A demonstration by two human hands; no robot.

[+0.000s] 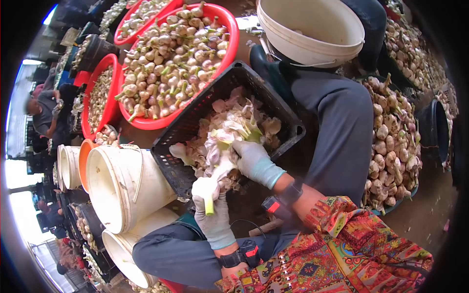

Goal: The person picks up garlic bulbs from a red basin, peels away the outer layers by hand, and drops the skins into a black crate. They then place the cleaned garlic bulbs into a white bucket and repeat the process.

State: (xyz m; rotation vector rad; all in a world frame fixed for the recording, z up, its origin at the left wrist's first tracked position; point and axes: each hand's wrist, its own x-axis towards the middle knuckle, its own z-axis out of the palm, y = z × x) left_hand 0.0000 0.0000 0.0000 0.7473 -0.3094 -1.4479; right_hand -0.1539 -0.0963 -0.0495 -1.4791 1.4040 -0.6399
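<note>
My left hand (215,222), in a grey-and-teal glove, is closed around a pale garlic bulb (206,188) with a short green stem stub pointing down. My right hand (256,163), gloved the same way, has its fingers pinched on a whitish strip of garlic skin (225,163) beside the bulb. Both hands are over the near edge of a black plastic crate (288,110). Inside the crate lies a heap of loose papery garlic skins (229,122). The right fingertips are partly hidden by the skins.
A red tub (233,41) full of garlic bulbs stands beyond the crate. White buckets (132,190) lie at left; another white bucket (312,53) stands at the top. Heaped garlic (391,146) is at right, beyond my bent leg (337,132). A person (44,112) sits far left.
</note>
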